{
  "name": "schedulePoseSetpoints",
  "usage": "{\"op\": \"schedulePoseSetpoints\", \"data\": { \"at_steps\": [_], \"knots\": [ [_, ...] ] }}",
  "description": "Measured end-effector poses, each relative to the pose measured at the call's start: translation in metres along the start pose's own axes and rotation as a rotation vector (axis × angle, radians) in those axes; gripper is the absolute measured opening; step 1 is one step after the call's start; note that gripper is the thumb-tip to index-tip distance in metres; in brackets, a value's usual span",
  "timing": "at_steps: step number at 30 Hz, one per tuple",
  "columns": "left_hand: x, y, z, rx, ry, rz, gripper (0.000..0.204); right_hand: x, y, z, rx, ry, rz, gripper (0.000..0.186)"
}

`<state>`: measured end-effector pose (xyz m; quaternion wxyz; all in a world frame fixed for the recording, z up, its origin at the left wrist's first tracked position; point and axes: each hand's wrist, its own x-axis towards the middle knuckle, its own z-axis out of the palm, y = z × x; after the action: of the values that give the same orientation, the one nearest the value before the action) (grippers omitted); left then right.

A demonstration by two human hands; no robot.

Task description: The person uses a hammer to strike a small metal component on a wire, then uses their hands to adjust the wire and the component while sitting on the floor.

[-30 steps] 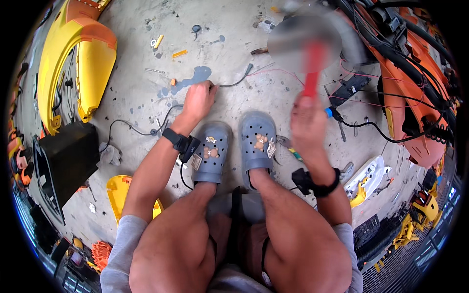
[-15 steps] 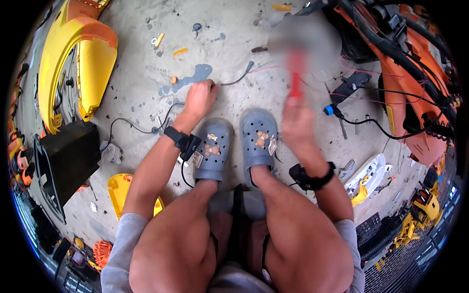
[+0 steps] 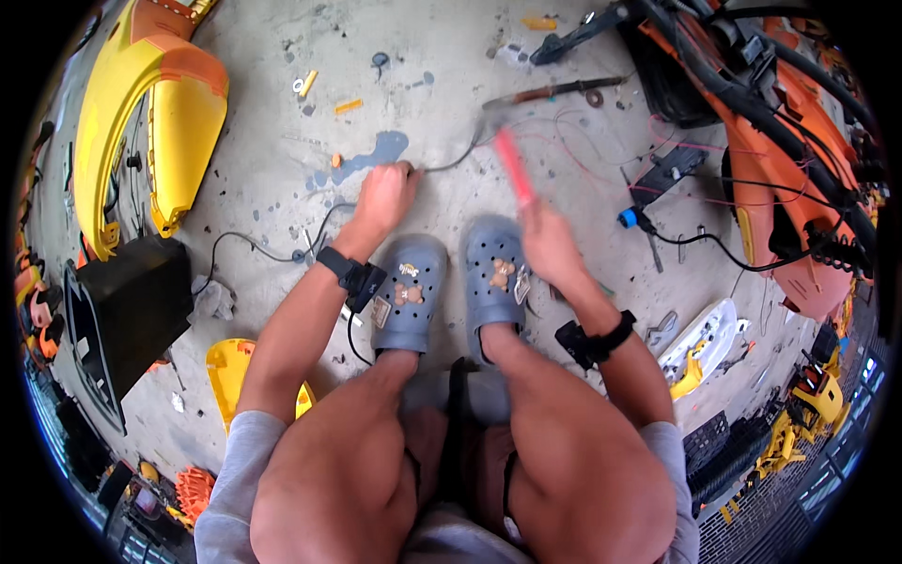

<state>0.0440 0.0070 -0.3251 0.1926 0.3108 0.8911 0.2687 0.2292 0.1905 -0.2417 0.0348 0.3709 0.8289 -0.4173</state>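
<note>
nearest, a pair of grey clogs (image 3: 428, 268) is planted on the concrete floor (image 3: 254, 94). just beyond, a red-handled tool (image 3: 513, 169) is gripped in the right hand (image 3: 550, 244), fingers wrapped round its handle; its head is blurred, so its shape cannot be told. a black cable (image 3: 458, 165) is held down near the floor in the closed left hand (image 3: 388, 195), one length trailing away toward the black box (image 3: 141, 315), a shorter length running out to a free end by the tool's head. whether tool and cable are touching cannot be made out.

work at that end is judged to be under way: the cable is already held in place and the tool is brought to it, but no finished result can be seen, and no joint to any other part is shown. farther right, a blue-tipped plug (image 3: 628, 218) is left unheld. farthest out, a rusty dark rod (image 3: 554, 91) is left untouched, between a yellow panel (image 3: 188, 141) and an orange frame (image 3: 766, 117).
</note>
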Motion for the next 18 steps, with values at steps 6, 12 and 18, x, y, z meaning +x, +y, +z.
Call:
{"op": "schedulePoseSetpoints", "data": {
  "at_steps": [6,12,18],
  "knots": [
    [-0.006,-0.009,-0.002,-0.011,0.041,0.009,0.025,-0.007,-0.052,-0.029,0.196,-0.127,0.061,0.043],
    [-0.003,0.001,0.003,0.017,0.041,0.016,0.025,-0.009,-0.044,-0.026,0.205,0.036,-0.102,0.041],
    [-0.002,-0.004,0.004,0.027,0.056,0.07,0.024,0.001,-0.012,-0.012,-0.004,-0.195,-0.002,0.047]
  ]
}}
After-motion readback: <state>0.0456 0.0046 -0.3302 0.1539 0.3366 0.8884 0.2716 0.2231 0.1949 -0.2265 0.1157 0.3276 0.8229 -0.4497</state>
